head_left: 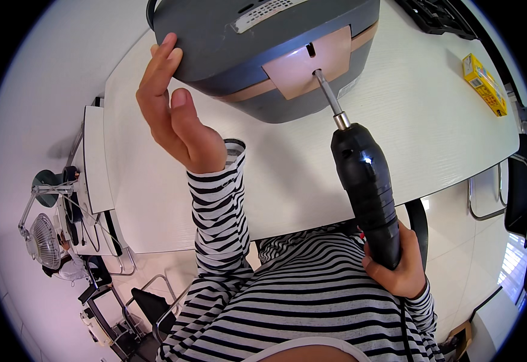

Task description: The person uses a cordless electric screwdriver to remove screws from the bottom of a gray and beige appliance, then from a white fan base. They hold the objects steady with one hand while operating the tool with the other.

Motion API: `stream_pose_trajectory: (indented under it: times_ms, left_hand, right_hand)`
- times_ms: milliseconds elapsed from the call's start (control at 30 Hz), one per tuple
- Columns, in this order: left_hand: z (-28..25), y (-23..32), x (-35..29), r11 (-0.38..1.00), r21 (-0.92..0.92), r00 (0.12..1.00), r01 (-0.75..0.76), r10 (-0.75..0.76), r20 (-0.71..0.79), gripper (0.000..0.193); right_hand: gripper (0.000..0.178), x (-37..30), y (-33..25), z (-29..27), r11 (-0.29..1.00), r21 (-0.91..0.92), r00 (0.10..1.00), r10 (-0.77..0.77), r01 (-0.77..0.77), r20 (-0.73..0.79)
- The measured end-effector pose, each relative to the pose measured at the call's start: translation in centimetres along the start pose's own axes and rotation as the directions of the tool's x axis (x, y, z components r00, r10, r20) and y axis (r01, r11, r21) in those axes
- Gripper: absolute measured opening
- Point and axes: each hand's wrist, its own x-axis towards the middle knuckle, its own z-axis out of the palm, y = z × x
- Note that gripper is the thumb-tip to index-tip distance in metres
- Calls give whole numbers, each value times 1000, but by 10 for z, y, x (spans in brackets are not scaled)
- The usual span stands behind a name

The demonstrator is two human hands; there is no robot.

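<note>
A dark grey rounded appliance housing point(233, 54) with a pinkish-beige panel point(299, 75) on its near side rests at the far part of the white table. My right hand point(399, 268) is wrapped round the rear end of a black electric screwdriver point(366, 187). Its long metal bit point(328, 93) reaches up to the panel, the tip at a small dark hole there. Whether the tip sits on a screw is hidden. At the housing's left edge, my left hand point(182, 114) has its fingers spread, the fingertips against the grey side or just beside it.
The white table point(287, 187) curves round in front of me. On its right lies a yellow box point(484, 84), with a black tool case point(438, 18) at the far right. A desk lamp point(46, 187), a fan point(43, 241) and chairs point(155, 308) stand at left.
</note>
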Motion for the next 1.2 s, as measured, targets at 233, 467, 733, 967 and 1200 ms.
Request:
stream_pose_trajectory:
  times_ms: [233,467,733,967,1200]
  left_hand:
    - [0,0,0,1000,10,1000,-3,3,-3,35]
    - [0,0,0,1000,-3,1000,-9,9,-3,35]
    - [-3,-1,0,1000,2,1000,-13,13,21,34]
    - [-9,-6,1,997,63,997,-37,33,65,33]
    - [-27,-1,10,979,198,991,-50,23,135,26]
  right_hand:
    - [44,0,1,0,1000,-4,1000,4,-4,5]
    - [41,-1,2,-1,1000,0,1000,-3,3,13]
    - [40,-3,7,-1,991,133,1000,-13,10,22]
    - [38,-2,13,-9,976,215,994,-3,-21,108]
    - [39,2,23,-23,981,192,976,-32,-10,214]
